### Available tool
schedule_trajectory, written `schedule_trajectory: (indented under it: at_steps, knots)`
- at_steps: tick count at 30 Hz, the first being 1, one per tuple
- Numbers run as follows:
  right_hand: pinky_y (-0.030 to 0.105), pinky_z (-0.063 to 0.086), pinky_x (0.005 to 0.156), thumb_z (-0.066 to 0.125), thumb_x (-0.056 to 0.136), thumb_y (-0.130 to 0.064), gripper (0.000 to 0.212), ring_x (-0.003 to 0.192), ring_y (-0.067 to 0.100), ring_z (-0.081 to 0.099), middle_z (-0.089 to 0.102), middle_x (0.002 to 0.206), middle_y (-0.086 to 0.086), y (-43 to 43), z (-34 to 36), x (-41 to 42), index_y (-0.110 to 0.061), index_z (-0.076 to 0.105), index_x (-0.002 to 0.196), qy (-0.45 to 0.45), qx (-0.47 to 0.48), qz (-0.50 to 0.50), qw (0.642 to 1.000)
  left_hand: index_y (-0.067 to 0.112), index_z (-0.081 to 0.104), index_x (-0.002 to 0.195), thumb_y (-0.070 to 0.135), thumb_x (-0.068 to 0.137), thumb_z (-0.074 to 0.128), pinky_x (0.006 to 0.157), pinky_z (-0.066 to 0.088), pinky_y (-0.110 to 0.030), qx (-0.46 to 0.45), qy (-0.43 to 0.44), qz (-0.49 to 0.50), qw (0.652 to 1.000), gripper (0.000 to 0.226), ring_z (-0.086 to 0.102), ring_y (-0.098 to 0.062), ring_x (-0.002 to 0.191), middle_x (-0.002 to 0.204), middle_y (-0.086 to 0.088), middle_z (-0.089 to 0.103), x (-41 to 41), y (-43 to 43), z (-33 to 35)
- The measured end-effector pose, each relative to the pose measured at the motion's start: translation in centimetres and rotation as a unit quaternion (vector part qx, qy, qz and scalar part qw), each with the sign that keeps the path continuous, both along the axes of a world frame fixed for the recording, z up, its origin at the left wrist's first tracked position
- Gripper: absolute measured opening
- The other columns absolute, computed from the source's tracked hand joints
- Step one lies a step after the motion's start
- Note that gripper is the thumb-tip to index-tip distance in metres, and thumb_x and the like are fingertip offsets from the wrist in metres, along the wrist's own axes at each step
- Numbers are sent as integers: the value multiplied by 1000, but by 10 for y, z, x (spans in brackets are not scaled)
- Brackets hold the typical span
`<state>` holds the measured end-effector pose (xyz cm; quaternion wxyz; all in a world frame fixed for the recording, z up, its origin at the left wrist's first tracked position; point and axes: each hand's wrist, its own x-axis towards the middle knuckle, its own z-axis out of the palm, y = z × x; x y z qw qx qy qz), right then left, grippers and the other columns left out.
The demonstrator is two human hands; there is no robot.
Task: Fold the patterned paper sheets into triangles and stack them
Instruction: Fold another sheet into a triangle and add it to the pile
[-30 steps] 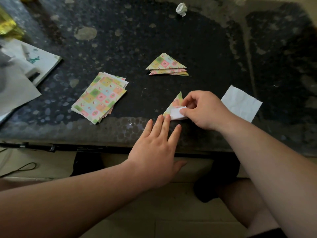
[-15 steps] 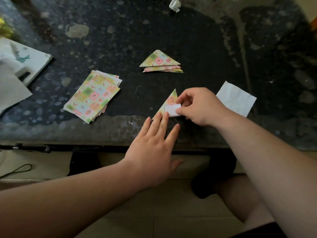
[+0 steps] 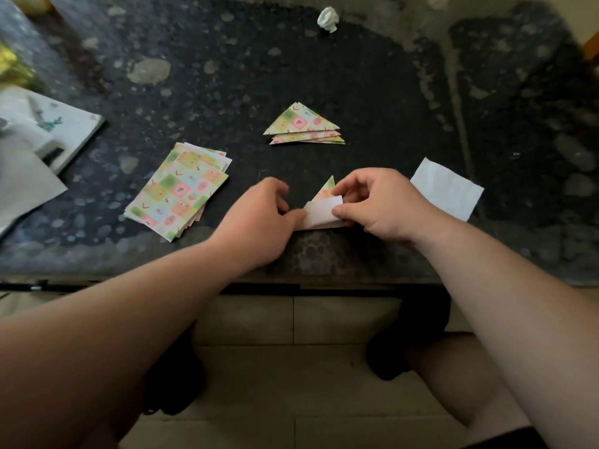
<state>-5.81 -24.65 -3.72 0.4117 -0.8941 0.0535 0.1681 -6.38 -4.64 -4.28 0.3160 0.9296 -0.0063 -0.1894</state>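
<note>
A partly folded patterned sheet [image 3: 323, 211] lies near the table's front edge, its white underside turned up as a flap and a patterned tip pointing away from me. My right hand [image 3: 377, 202] pinches the flap's right end between thumb and fingers. My left hand [image 3: 264, 215] has curled fingers, and its thumb touches the flap's left end. A pile of folded patterned triangles [image 3: 303, 126] sits farther back in the middle. A stack of flat patterned sheets [image 3: 180, 192] lies to the left.
A white paper square [image 3: 449, 192] lies right of my hands. A crumpled white paper ball [image 3: 328, 19] sits at the far edge. White papers and a booklet [image 3: 42, 134] cover the dark table's [image 3: 389, 92] left side. My legs and the tiled floor show below.
My left hand slid forward from the table's edge and curled its fingers at the sheet's left end. The white flap now stands wider and higher. My right hand kept its pinch.
</note>
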Motion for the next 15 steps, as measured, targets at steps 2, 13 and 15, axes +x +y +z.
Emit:
schedule_trajectory:
  at_steps: [2, 13, 15]
  knots:
    - [28, 60, 63, 81, 87, -16, 18, 81, 16, 73, 74, 89, -2, -1, 3, -2, -28, 72, 96, 8, 23, -6, 1000, 26, 68, 111, 41, 93, 70, 67, 43, -24, 33, -1, -55, 998, 24, 61, -10, 88, 99, 10, 65, 1, 0, 2]
    - [24, 55, 83, 90, 78, -24, 30, 89, -1, 69, 76, 99, -10, -24, 25, -4, -28, 74, 103, -42, 100, 52, 993, 9, 61, 90, 14, 101, 62, 72, 63, -37, -337, 124, 95, 928, 12, 74, -25, 79, 93, -14, 74, 4, -5, 35]
    - [18, 47, 88, 93, 72, -32, 53, 104, -6, 64, 70, 119, -17, -29, 33, -4, -30, 70, 120, -69, 78, 101, 989, 6, 61, 92, 11, 101, 58, 63, 61, -29, -439, 205, 127, 865, 11, 70, -18, 67, 85, -15, 72, 6, -2, 47]
